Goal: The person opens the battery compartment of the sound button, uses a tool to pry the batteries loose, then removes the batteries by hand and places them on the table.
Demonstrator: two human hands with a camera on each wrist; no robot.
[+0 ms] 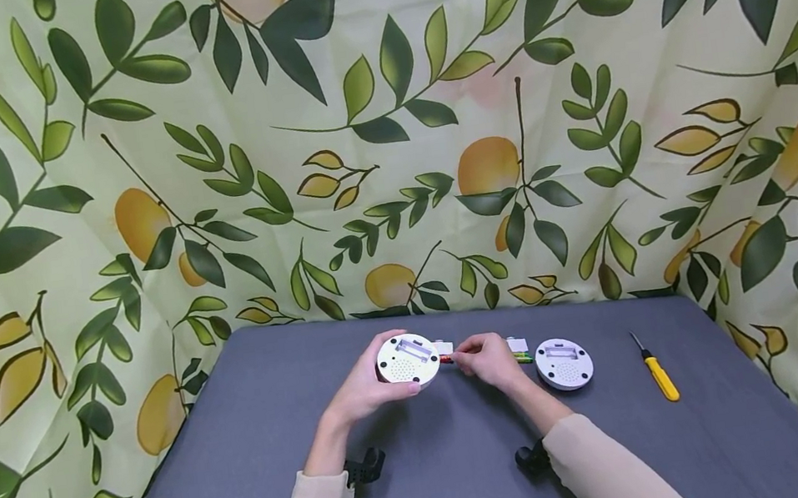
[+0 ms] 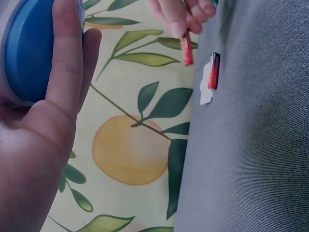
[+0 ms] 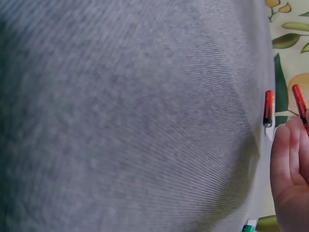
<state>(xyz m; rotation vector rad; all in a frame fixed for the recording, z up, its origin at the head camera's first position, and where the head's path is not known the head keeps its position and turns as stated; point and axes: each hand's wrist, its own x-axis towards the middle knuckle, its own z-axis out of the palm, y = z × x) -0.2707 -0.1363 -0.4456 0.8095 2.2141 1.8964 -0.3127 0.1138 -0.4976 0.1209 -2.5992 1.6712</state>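
My left hand (image 1: 364, 388) grips a round white device (image 1: 402, 371) by its rim, raised above the table. Its underside faces the head camera, showing an uncovered battery slot, a dotted speaker grille and dark feet. In the left wrist view its other side is blue (image 2: 31, 53). To its right, my right hand (image 1: 489, 361) pinches a red battery (image 2: 187, 50) at one end, its free end sticking out past the fingertips. A second red battery (image 2: 214, 71) lies on the table beside a small white piece (image 2: 206, 92), just below the held one in that view.
Right of my right hand lie green batteries (image 1: 523, 358) beside another white piece (image 1: 518, 344). A second round white device (image 1: 565, 374) rests underside up, its slot uncovered. Farther right is a yellow-handled screwdriver (image 1: 660, 376). Leaf-patterned cloth (image 1: 425, 220) hangs behind the grey table (image 1: 444, 478).
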